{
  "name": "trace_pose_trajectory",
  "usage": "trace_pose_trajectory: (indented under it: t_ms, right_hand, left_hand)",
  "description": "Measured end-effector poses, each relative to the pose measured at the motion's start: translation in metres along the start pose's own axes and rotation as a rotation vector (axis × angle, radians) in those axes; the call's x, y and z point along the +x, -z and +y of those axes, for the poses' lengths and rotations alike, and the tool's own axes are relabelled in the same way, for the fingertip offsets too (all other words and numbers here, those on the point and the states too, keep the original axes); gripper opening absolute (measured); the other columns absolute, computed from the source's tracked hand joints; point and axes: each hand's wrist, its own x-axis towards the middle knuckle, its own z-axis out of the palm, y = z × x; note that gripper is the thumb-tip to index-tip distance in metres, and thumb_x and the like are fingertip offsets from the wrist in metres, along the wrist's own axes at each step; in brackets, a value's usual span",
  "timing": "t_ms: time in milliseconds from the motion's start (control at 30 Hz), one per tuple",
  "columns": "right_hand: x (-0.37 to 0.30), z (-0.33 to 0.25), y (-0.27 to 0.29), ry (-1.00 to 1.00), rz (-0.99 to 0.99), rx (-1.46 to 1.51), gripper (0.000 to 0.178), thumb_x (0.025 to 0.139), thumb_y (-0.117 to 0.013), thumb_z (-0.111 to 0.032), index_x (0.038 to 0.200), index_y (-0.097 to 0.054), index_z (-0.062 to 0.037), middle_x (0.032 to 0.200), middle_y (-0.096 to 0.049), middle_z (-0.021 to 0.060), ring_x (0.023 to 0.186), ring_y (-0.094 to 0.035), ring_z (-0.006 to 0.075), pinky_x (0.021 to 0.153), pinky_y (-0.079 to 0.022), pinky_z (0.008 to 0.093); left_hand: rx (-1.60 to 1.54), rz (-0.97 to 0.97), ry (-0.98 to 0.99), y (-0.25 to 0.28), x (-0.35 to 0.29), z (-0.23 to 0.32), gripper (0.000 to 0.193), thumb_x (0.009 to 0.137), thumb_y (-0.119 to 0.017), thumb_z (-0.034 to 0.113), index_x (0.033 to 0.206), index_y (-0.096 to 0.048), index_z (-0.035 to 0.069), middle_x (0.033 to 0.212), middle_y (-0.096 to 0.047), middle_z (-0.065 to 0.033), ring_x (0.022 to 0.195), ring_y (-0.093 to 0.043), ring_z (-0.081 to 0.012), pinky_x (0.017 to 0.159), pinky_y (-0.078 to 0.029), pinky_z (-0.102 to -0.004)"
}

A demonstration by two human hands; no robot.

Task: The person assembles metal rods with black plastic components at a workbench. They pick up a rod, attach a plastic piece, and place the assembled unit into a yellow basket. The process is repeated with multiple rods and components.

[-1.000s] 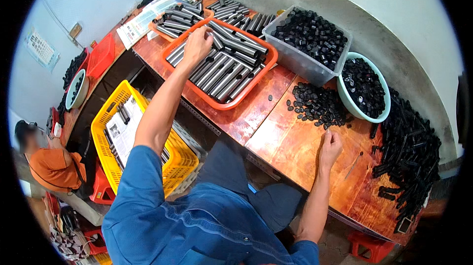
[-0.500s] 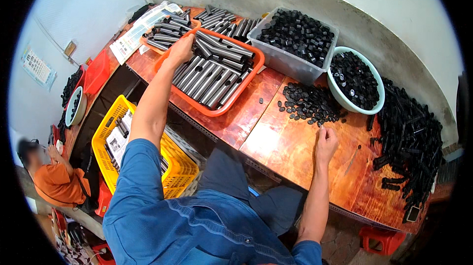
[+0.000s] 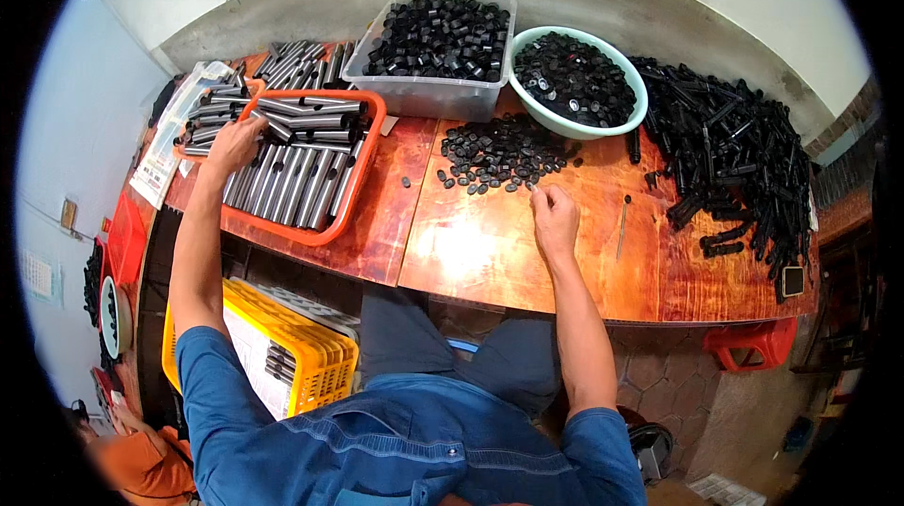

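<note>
Left hand (image 3: 231, 144) has stayed on the tubes (image 3: 292, 181) at ten o'clock, fingers apparently closing on one; right hand (image 3: 554, 214) has crept toward the caps (image 3: 499, 153), fingers pinched narrow.

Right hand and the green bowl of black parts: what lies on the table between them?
In the head view, a loose pile of small black caps lies on the wooden table between the right hand and the green bowl.

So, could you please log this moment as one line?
left hand: on metal tubes in orange tray | right hand: beside loose black caps
</note>
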Motion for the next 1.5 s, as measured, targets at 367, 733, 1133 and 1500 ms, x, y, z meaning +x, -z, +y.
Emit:
trace_pose_trajectory:
  t_ms: [367,733,1133,1500]
  right_hand:
    - [-0.001,0.001,-0.005,0.028,0.005,0.007,0.027,0.094,-0.065,-0.024,0.083,-0.065,0.0013,0.083,-0.064,0.0150,0.077,-0.061,0.0325,0.069,-0.047,0.0415]
    - [-0.001,0.003,0.000,0.059,0.014,-0.035,0.028,0.095,-0.063,-0.023,0.082,-0.063,0.0019,0.083,-0.062,0.0153,0.074,-0.060,0.0304,0.068,-0.047,0.0406]
    - [0.003,0.008,0.013,-0.150,-0.290,0.805,0.031,0.098,-0.063,-0.025,0.114,-0.064,0.0008,0.082,-0.064,0.0004,0.068,-0.052,0.0053,0.061,-0.041,0.0208]
    - [0.004,0.000,0.019,-0.160,-0.226,0.887,0.030,0.094,-0.056,-0.024,0.116,-0.061,-0.0033,0.089,-0.071,0.0025,0.066,-0.056,0.0052,0.060,-0.042,0.0179]
  left_hand:
    - [0.140,0.114,-0.015,-0.014,-0.009,-0.014,0.035,0.078,-0.060,0.002,0.112,-0.052,0.006,0.093,-0.071,-0.0130,0.095,-0.068,-0.0333,0.082,-0.050,-0.0442]
    - [-0.185,0.960,-0.291,0.083,0.003,0.171,0.038,0.073,-0.072,0.001,0.110,-0.071,0.008,0.119,-0.071,-0.0132,0.103,-0.071,-0.0290,0.081,-0.058,-0.0379]
    - [-0.504,0.638,-0.984,0.002,0.024,0.406,0.034,0.077,-0.067,0.014,0.111,-0.063,0.014,0.123,-0.061,-0.0070,0.090,-0.066,-0.0197,0.079,-0.055,-0.0324]
    - [-1.999,-0.092,-0.081,-0.011,0.046,0.427,0.039,0.104,-0.055,0.013,0.140,-0.046,0.000,0.119,-0.062,-0.0128,0.103,-0.067,-0.0201,0.086,-0.057,-0.0360]
